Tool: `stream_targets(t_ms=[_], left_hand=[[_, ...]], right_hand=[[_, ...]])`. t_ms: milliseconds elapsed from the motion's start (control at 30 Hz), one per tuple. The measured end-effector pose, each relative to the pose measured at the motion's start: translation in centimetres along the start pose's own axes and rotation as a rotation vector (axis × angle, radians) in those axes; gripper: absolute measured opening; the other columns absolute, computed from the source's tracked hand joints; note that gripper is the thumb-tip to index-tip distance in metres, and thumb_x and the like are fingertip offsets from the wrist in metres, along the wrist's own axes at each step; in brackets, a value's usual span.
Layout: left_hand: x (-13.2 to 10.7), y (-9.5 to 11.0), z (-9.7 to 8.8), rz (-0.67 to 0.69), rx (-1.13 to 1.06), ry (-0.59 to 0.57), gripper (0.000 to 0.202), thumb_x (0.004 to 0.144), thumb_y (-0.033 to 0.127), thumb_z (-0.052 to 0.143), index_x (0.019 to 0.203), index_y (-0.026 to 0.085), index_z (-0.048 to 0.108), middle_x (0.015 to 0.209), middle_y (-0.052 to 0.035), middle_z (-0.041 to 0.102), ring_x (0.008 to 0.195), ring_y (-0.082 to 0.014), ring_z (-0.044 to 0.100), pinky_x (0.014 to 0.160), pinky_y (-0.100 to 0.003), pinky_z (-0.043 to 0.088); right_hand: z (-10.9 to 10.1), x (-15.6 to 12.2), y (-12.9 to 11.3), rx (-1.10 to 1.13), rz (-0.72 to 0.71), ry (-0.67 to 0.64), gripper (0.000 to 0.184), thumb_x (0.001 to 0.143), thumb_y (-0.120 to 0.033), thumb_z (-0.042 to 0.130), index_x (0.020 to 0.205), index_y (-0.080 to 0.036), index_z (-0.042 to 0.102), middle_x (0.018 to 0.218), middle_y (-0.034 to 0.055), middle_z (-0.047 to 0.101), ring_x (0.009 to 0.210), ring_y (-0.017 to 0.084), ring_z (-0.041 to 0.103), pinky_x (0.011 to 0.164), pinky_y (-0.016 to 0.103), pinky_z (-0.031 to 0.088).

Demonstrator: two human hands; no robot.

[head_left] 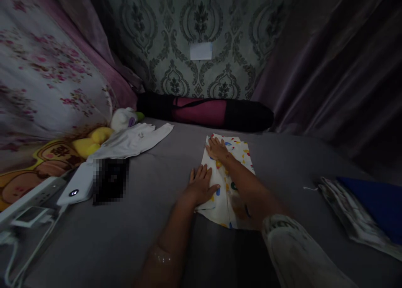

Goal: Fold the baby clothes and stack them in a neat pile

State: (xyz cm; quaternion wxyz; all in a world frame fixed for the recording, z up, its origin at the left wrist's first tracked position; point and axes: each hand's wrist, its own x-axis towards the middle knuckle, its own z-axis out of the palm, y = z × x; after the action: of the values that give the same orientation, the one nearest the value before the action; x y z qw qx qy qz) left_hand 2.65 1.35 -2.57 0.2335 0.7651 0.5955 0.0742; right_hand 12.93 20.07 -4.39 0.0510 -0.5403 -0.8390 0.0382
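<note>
A white cloth garment (pixel 224 200) with colourful printed shapes lies on the grey bedsheet (pixel 150 221), its left side folded inward. My left hand (pixel 202 187) rests flat with spread fingers on the lower left of the folded part. Farther up, my right hand (pixel 217 149) lies palm down near the garment's top left corner, fingers stretched out. The right forearm crosses over the garment and hides part of its right side. Neither hand grips the fabric.
A black and pink long bag (pixel 201 112) lies along the wall. To the left are a white garment (pixel 135 139), plush toys (pixel 94 141), a power bank (pixel 78 183) and a power strip (pixel 34 195) with cables. Folded clothes (pixel 351 212) and a blue item (pixel 373 204) sit right.
</note>
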Motion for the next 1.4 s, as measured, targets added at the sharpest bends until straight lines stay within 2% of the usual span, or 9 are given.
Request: stream_targets(t_ms=[133, 300, 433, 533, 700, 833, 967, 1200, 1400], left_hand=[[-0.1, 0.0, -0.2, -0.007, 0.003, -0.041, 0.088, 0.087, 0.068, 0.034, 0.154, 0.013, 0.015, 0.161, -0.0162, 0.000, 0.148, -0.0317, -0.006, 0.116, -0.059, -0.003], [-0.3, 0.2, -0.5, -0.003, -0.016, -0.052, 0.091, 0.085, 0.071, 0.038, 0.154, 0.014, 0.017, 0.161, -0.0161, -0.001, 0.148, -0.0318, -0.007, 0.115, -0.060, -0.006], [-0.2, 0.3, -0.4, -0.004, -0.015, 0.030, 0.079, 0.090, 0.068, 0.031, 0.151, 0.017, 0.030, 0.161, -0.0164, 0.010, 0.149, -0.0304, 0.000, 0.116, -0.059, -0.004], [-0.1, 0.5, -0.5, 0.009, 0.005, 0.095, 0.067, 0.096, 0.057, 0.023, 0.147, 0.016, 0.036, 0.160, -0.0147, 0.016, 0.149, -0.0271, 0.005, 0.117, -0.055, -0.004], [-0.2, 0.9, -0.6, -0.002, 0.015, 0.036, 0.063, 0.098, 0.046, 0.022, 0.149, 0.011, 0.029, 0.161, -0.0155, 0.014, 0.150, -0.0243, 0.003, 0.119, -0.053, -0.002], [-0.2, 0.5, -0.4, 0.007, 0.013, -0.018, 0.071, 0.095, 0.051, 0.030, 0.152, 0.010, 0.022, 0.161, -0.0168, 0.009, 0.149, -0.0257, 0.001, 0.118, -0.054, -0.003], [-0.2, 0.1, -0.1, 0.023, 0.025, 0.003, 0.074, 0.093, 0.054, 0.034, 0.152, 0.009, 0.023, 0.161, -0.0177, 0.010, 0.149, -0.0269, 0.002, 0.117, -0.055, -0.002], [0.0, 0.0, 0.1, 0.052, 0.034, 0.043, 0.071, 0.094, 0.055, 0.036, 0.150, 0.013, 0.028, 0.160, -0.0173, 0.016, 0.149, -0.0280, 0.007, 0.117, -0.056, 0.000], [0.3, 0.0, 0.5, 0.085, 0.000, 0.092, 0.074, 0.092, 0.059, 0.039, 0.150, 0.014, 0.029, 0.160, -0.0169, 0.017, 0.149, -0.0273, 0.009, 0.117, -0.056, 0.000]], right_hand=[[0.8, 0.1, 0.6, 0.052, 0.021, -0.018, 0.061, 0.100, -0.045, 0.016, 0.153, -0.015, 0.028, 0.160, 0.0068, 0.022, 0.148, 0.025, 0.014, 0.118, 0.049, 0.007], [0.5, 0.0, 0.6, 0.064, 0.013, -0.020, 0.061, 0.100, -0.044, 0.019, 0.152, -0.013, 0.029, 0.160, 0.0078, 0.022, 0.147, 0.025, 0.014, 0.118, 0.050, 0.007], [-0.3, 0.2, 0.6, 0.102, 0.010, -0.088, 0.061, 0.100, -0.044, 0.017, 0.152, -0.014, 0.027, 0.161, 0.0080, 0.019, 0.148, 0.026, 0.011, 0.118, 0.053, 0.007], [-0.7, 0.6, 0.3, 0.079, -0.012, -0.037, 0.060, 0.100, -0.041, 0.017, 0.152, -0.013, 0.027, 0.160, 0.0090, 0.020, 0.148, 0.025, 0.010, 0.117, 0.055, 0.002], [-0.3, 1.5, -1.0, 0.034, -0.051, 0.001, 0.058, 0.100, -0.039, 0.021, 0.149, -0.010, 0.033, 0.158, 0.0118, 0.026, 0.147, 0.023, 0.014, 0.118, 0.047, 0.002], [0.5, 1.5, -1.3, 0.079, -0.055, 0.007, 0.058, 0.100, -0.038, 0.021, 0.147, -0.007, 0.034, 0.157, 0.0136, 0.029, 0.146, 0.023, 0.019, 0.118, 0.045, 0.011], [0.7, 1.3, -1.2, 0.120, -0.064, 0.038, 0.057, 0.100, -0.039, 0.022, 0.146, -0.009, 0.037, 0.156, 0.0123, 0.032, 0.145, 0.024, 0.021, 0.118, 0.045, 0.011], [0.0, 0.4, -0.8, 0.143, 0.021, 0.142, 0.057, 0.101, -0.036, 0.018, 0.148, -0.009, 0.035, 0.157, 0.0109, 0.029, 0.146, 0.020, 0.019, 0.118, 0.037, 0.012], [-1.1, -2.0, 1.1, 0.061, 0.122, 0.091, 0.061, 0.101, -0.038, 0.019, 0.152, -0.006, 0.026, 0.159, 0.0137, 0.022, 0.148, 0.024, 0.013, 0.119, 0.046, 0.005]])
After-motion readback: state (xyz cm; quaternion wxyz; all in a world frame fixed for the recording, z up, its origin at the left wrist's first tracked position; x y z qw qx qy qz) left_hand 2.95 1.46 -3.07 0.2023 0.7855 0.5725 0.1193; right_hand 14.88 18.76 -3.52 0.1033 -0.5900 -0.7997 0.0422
